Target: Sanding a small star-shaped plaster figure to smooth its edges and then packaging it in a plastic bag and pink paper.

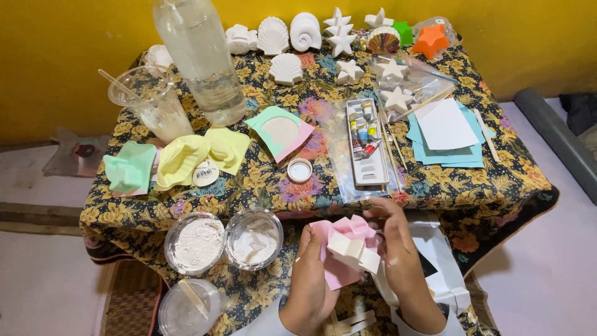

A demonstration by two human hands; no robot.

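Left hand (309, 283) and right hand (398, 261) grip a pink mould (339, 249) between them over the table's near edge, fingers curled and pressed to its sides. A white star cast (353, 251) protrudes from the mould. Two powder tubs (198, 242) stand just left.

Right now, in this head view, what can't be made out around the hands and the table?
- Pink mould: the lower part is covered by the left hand and right hand.
- White cast piece: its full shape is hidden inside the mould.
- Clear bottle: the top is cut off by the upper edge.
- Paint tubes: too small to tell every colour.
- Lidded tub: cut by the bottom edge.
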